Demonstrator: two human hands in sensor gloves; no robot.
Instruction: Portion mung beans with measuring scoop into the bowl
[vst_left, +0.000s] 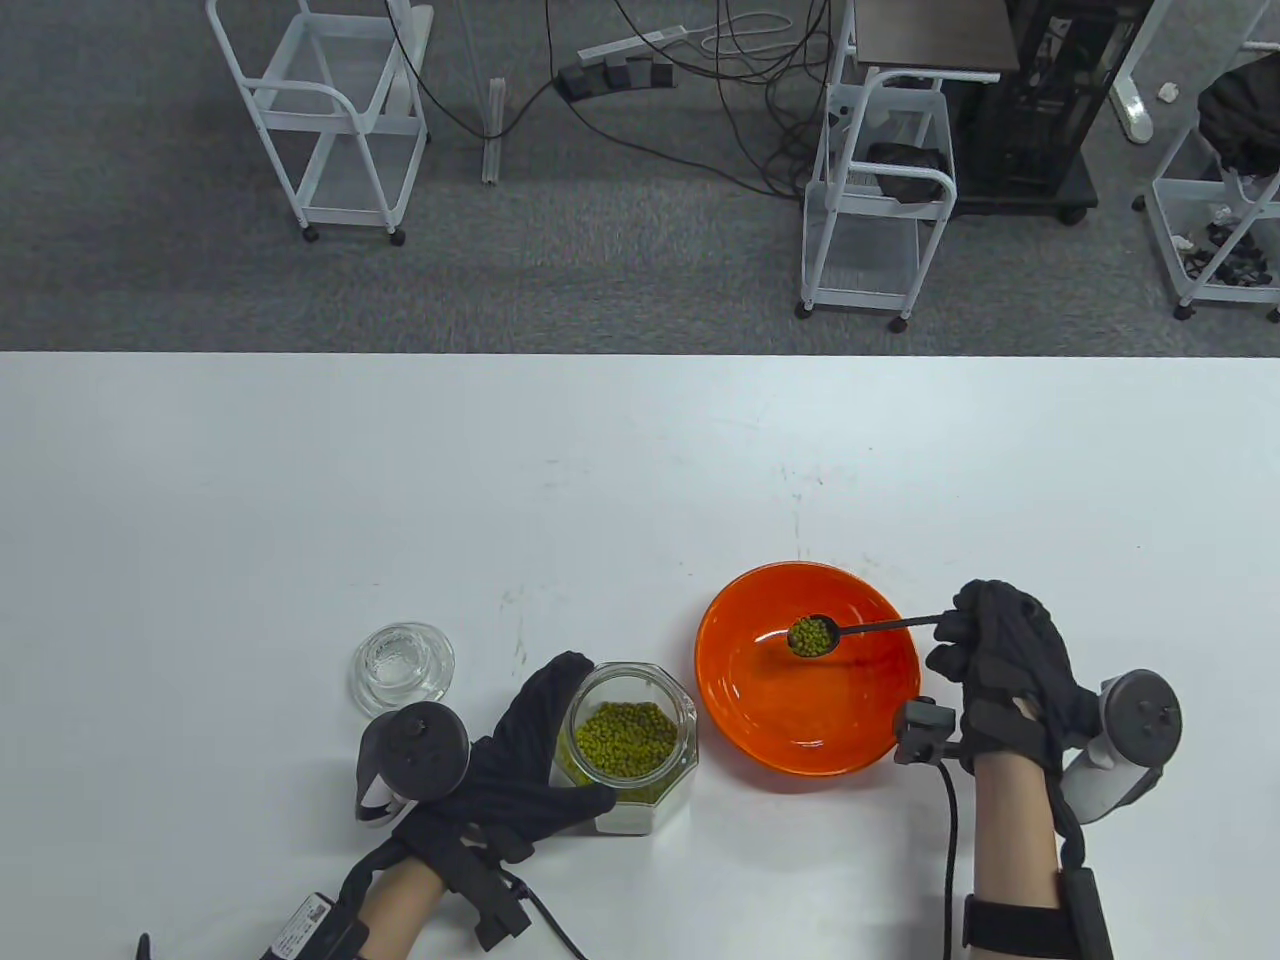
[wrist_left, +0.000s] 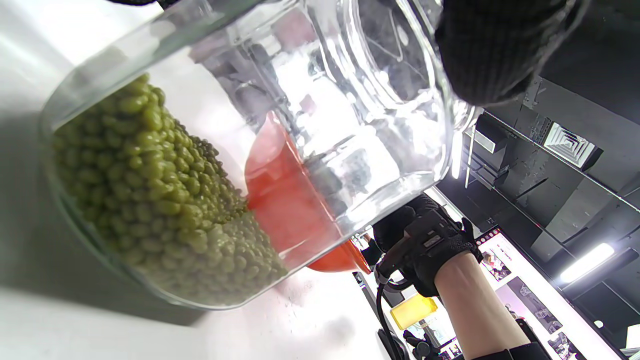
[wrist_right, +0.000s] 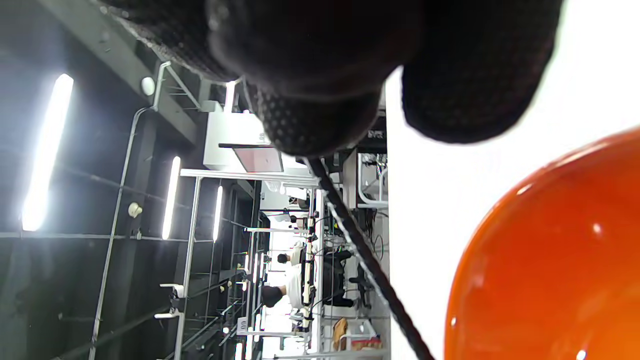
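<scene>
- Your left hand (vst_left: 520, 770) wraps around the glass jar (vst_left: 632, 745) so it stands firm just beside the orange bowl (vst_left: 808, 760).
- Your right hand (vst_left: 1000, 665) pinches the scoop (vst_left: 850, 631) by the handle end, keeping the load of mung beans (vst_left: 813, 635) level above the bowl.
- The scoop's long axis lies across the table, and its head points left toward the jar.

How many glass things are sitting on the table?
2: an open jar of green beans held by the left hand beside the orange bowl, and its glass lid lying farther left.
</scene>
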